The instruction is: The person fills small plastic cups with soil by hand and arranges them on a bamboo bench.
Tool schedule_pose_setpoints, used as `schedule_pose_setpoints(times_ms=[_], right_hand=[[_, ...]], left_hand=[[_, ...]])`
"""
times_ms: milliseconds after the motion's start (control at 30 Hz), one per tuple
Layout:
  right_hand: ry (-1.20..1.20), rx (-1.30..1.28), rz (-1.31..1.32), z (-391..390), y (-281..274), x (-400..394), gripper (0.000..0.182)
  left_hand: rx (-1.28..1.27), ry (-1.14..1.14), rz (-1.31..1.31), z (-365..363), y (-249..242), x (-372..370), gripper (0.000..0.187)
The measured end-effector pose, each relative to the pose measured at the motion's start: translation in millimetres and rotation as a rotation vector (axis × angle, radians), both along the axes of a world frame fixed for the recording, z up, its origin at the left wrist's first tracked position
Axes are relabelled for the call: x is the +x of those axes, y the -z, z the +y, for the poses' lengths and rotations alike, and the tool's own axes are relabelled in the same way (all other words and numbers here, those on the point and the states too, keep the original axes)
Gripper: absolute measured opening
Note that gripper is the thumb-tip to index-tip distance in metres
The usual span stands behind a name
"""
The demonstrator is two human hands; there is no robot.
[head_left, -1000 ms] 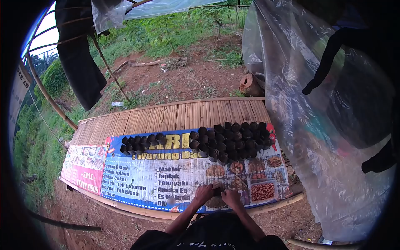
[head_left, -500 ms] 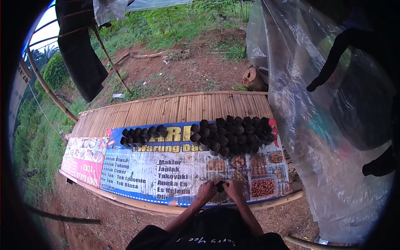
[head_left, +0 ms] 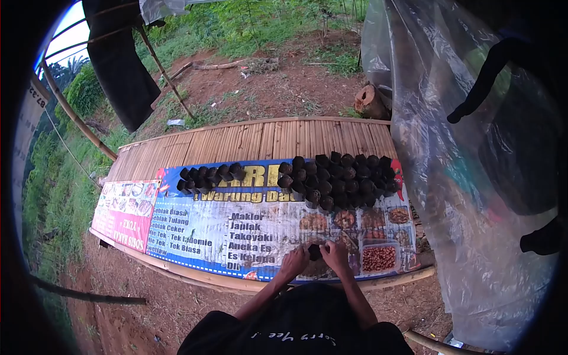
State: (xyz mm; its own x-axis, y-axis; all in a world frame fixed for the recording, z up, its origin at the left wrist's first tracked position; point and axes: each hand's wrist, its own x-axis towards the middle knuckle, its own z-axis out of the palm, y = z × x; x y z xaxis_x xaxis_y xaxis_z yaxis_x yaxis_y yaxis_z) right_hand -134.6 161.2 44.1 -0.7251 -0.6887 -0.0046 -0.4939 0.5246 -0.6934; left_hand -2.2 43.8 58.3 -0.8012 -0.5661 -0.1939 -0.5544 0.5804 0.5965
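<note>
Two bare hands (head_left: 315,259), one small black pot (head_left: 315,252), slatted bamboo table (head_left: 254,141).

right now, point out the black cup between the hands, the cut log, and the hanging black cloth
black cup (head_left: 315,252): head view, now, on its dark middle
cut log (head_left: 369,100): head view, now, on its cut end
hanging black cloth (head_left: 121,77): head view, now, on its middle

Both hands (head_left: 315,258) hold a small black cup (head_left: 315,252).
</note>
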Motion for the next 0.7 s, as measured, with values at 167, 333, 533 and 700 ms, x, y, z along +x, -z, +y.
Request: schedule_pose_setpoints(times_ms=[167,333,533,700], right_hand=[[0.015,0.231,0.184,13.6,-2.0,20.0,0.039],[-0.034,0.300,0.084,15.8,1.9,23.9,0.035],[-0.049,0.179,0.021,13.7,-12.4,15.5,0.028],[-0.037,0.168,0.277,14.8,-13.4,11.4,0.032]], left_hand=[[-0.069,0.093,0.027,-9.0,-19.5,-11.8,0.037],[-0.111,0.229,0.047,-19.1,-6.2,-16.7,0.026],[-0.107,0.271,0.043,-17.8,-17.1,-18.2,0.018],[-0.058,0.278,0.106,-6.2,-14.2,-9.1,0.024]])
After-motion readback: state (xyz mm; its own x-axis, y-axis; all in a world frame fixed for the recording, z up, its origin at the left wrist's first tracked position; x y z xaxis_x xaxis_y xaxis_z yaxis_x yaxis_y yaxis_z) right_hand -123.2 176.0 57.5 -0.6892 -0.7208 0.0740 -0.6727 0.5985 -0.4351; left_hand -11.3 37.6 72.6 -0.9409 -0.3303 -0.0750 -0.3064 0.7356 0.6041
